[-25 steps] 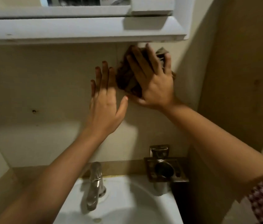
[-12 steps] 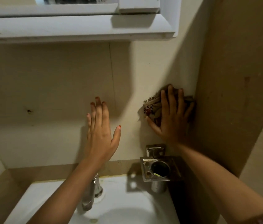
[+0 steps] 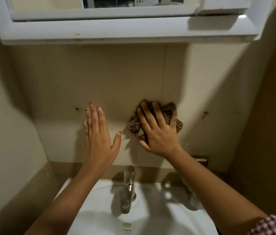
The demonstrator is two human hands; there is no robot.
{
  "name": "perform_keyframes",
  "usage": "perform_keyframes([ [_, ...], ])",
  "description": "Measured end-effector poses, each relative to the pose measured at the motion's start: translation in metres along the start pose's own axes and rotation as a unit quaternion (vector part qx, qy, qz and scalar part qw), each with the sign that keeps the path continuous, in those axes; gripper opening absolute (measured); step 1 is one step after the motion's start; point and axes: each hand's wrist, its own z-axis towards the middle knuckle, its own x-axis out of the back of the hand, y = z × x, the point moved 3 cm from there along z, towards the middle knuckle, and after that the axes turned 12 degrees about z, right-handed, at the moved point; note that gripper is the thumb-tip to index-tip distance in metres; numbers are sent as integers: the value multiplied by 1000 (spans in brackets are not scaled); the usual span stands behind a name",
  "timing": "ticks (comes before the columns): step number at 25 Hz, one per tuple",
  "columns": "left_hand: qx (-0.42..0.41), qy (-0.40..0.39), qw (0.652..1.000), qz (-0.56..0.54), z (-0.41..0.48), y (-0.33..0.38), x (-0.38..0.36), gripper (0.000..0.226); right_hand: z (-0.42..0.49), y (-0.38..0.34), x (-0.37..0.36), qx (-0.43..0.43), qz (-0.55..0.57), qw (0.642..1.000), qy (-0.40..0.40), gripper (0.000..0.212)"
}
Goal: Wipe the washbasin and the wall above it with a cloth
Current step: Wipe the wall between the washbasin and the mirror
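My right hand (image 3: 157,129) presses a bunched brown patterned cloth (image 3: 167,114) flat against the beige wall (image 3: 117,78), fingers spread over it. My left hand (image 3: 98,133) rests open on the same wall just to the left, holding nothing. Below both arms lies the white washbasin (image 3: 154,209) with a chrome tap (image 3: 128,189) at its back edge.
A white mirror cabinet with a shelf ledge (image 3: 117,33) overhangs the wall above. A side wall (image 3: 272,116) closes the corner on the right. A metal holder (image 3: 200,160) is mostly hidden behind my right forearm. Small dark marks (image 3: 77,109) dot the wall.
My right hand has slid the cloth from under the shelf down into the right corner, then left towards the wall's middle. My left hand stays flat on the wall. The view has shifted.
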Motion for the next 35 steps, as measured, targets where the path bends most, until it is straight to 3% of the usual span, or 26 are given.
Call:
perform_keyframes([
  [5, 31, 11, 999, 0, 8, -39, 22, 84, 61, -29, 14, 33, 15, 999, 16, 84],
  [10, 60, 46, 997, -23, 34, -57, 46, 82, 130, -63, 22, 0, 46, 998, 52, 79],
  [16, 73, 6, 997, -20, 0, -99, 30, 82, 57, -132, -32, 185, -22, 981, -48, 75],
  [19, 84, 6, 996, -23, -1, -122, 42, 81, 82, -137, -24, 238, -41, 968, -70, 78],
  [24, 96, 24, 994, -39, 22, -146, 66, 79, 192, -145, 13, 124, 8, 992, -2, 78],
  [26, 112, 19, 992, -54, 20, -152, 61, 79, 189, -162, 2, 128, 23, 992, 7, 78],
  [28, 126, 10, 990, -59, 11, -157, 52, 80, 157, -188, -23, 195, 3, 981, -10, 74],
  [32, 125, -14, 991, -49, -9, -170, 39, 71, 95, -229, -63, 345, -52, 922, -169, 71],
  [34, 112, -11, 992, -61, -7, -178, 44, 70, 111, -224, -55, 365, -61, 912, -179, 70],
  [35, 109, -8, 992, -68, -4, -183, 48, 69, 129, -222, -48, 345, -63, 925, -147, 69],
])
